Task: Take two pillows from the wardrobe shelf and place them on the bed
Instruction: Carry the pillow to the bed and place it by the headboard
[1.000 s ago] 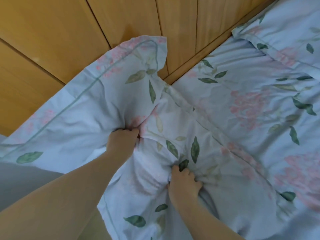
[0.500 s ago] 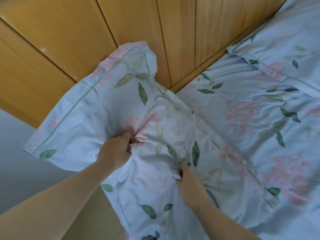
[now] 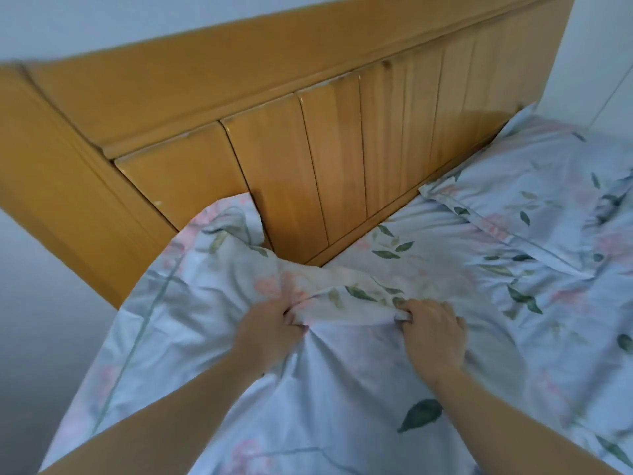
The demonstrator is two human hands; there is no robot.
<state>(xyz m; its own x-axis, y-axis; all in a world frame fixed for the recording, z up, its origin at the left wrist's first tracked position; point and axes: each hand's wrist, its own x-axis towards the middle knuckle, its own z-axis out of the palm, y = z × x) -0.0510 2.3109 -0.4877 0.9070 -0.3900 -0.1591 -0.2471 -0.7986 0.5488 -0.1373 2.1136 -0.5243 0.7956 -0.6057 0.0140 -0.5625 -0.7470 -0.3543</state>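
A pale blue pillow (image 3: 191,323) printed with pink flowers and green leaves lies at the bed's left side, one corner leaning up against the wooden headboard. My left hand (image 3: 270,329) and my right hand (image 3: 433,332) each clutch a bunch of its cover near the middle. A second pillow (image 3: 534,207) in the same print lies flat on the bed (image 3: 428,255) at the upper right, against the headboard. The bed sheet has the same floral print.
The wooden headboard (image 3: 308,145) with vertical slats runs across the back. A plain pale wall (image 3: 41,303) is to the left and above. The wardrobe is out of view.
The view has tilted upward, showing the whole headboard. Both hands have drawn level with each other and pulled the bunched cover toward me; the pillow's far corner sits lower against the headboard.
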